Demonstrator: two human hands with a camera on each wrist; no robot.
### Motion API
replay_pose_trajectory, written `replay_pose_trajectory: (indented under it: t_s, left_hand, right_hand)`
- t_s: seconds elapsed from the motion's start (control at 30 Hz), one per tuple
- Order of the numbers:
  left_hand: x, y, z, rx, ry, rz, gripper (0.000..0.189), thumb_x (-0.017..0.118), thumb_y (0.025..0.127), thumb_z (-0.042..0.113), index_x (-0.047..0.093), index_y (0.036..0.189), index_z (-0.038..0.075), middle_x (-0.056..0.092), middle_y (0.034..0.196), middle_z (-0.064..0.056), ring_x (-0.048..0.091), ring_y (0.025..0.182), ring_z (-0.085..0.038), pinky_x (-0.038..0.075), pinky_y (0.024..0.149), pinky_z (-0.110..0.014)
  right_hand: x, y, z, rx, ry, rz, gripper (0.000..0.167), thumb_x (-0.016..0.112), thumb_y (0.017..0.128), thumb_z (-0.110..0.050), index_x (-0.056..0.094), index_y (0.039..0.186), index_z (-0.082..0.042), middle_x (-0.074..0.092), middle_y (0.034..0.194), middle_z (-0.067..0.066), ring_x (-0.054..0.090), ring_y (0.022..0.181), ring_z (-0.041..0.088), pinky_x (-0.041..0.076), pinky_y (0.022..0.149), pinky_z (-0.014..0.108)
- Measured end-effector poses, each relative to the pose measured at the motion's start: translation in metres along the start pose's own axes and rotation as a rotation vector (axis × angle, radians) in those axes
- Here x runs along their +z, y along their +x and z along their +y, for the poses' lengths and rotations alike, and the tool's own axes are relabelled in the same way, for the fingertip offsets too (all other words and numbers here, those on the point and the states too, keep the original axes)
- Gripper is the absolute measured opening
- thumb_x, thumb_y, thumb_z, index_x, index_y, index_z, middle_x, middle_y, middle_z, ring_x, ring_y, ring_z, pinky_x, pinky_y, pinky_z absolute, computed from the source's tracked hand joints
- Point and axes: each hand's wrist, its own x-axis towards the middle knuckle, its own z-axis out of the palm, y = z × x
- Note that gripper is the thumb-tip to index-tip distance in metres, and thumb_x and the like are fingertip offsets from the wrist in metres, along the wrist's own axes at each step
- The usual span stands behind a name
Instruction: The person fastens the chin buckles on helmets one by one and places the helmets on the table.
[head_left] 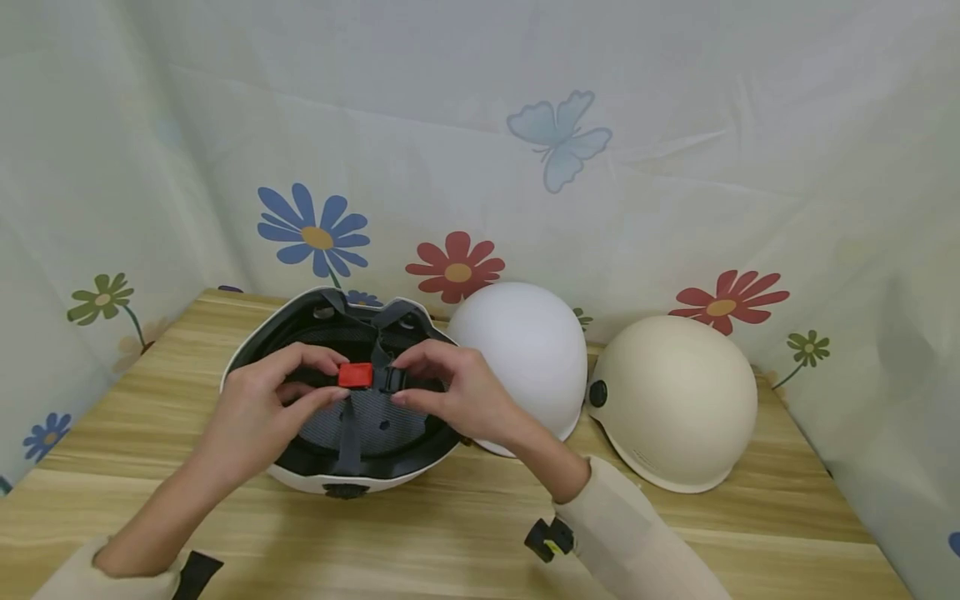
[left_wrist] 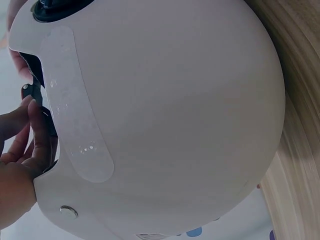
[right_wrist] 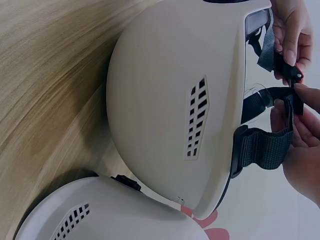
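An upturned cream helmet [head_left: 442, 333] lies with its dark padded inside facing up. Over its opening, my left hand [head_left: 262, 408] pinches the red buckle [head_left: 355, 375] of the chin strap between thumb and fingers. From the other side my right hand [head_left: 465, 387] pinches the black strap clip [head_left: 392, 380]. Buckle and clip are in line and very close; whether they are joined cannot be told. Dark webbing straps [right_wrist: 267, 150] run from the helmet's side to the fingers. In the left wrist view the helmet shell [left_wrist: 175, 110] hides most of the straps.
To the right stand a white helmet [head_left: 517, 358] and a beige helmet [head_left: 678, 400], both dome up. The white one sits close against the upturned helmet. All rest on a wood-grain table [head_left: 480, 533], with a flowered curtain [head_left: 420, 150] behind.
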Motion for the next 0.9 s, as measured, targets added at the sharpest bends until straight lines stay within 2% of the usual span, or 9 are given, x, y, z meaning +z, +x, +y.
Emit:
replay_pose_trajectory:
  t_s: [0.2, 0.37, 0.7, 0.9]
  left_hand:
    - [0.0000, 0.0011, -0.0023, 0.014, -0.031, 0.012, 0.027, 0.074, 0.068, -0.007, 0.063, 0.088, 0.006, 0.064, 0.099, -0.004, 0.058, 0.084, -0.004, 0.048, 0.063, -0.011]
    - [-0.0008, 0.0013, -0.0033, 0.008, -0.056, 0.019, 0.029, 0.074, 0.069, -0.007, 0.066, 0.094, 0.007, 0.065, 0.098, -0.003, 0.057, 0.082, -0.002, 0.047, 0.065, -0.010]
    - [-0.0016, -0.0016, -0.0047, -0.021, -0.078, 0.005, 0.030, 0.072, 0.071, -0.006, 0.069, 0.097, 0.009, 0.066, 0.096, -0.002, 0.058, 0.080, -0.004, 0.047, 0.065, -0.010]
    - [0.0000, -0.0022, -0.0032, -0.009, -0.096, 0.000, 0.030, 0.072, 0.070, -0.007, 0.069, 0.097, 0.008, 0.066, 0.096, -0.002, 0.059, 0.081, -0.004, 0.048, 0.066, -0.011]
  right_hand:
    - [-0.0014, 0.0002, 0.0006, 0.009, 0.026, 0.019, 0.027, 0.069, 0.079, -0.003, 0.061, 0.105, -0.001, 0.061, 0.097, 0.009, 0.058, 0.086, 0.011, 0.050, 0.081, 0.033]
    - [-0.0015, 0.0001, 0.0008, 0.021, 0.022, 0.034, 0.027, 0.070, 0.079, -0.004, 0.062, 0.105, -0.001, 0.062, 0.097, 0.009, 0.058, 0.087, 0.013, 0.048, 0.083, 0.043]
    - [0.0010, 0.0009, -0.0020, 0.021, -0.043, 0.043, 0.027, 0.073, 0.076, -0.004, 0.065, 0.101, 0.000, 0.065, 0.092, 0.008, 0.059, 0.083, 0.012, 0.050, 0.079, 0.035]
    - [0.0044, 0.0014, -0.0009, 0.014, -0.086, 0.043, 0.026, 0.075, 0.073, -0.003, 0.065, 0.097, 0.001, 0.066, 0.089, 0.008, 0.060, 0.082, 0.013, 0.050, 0.079, 0.033]
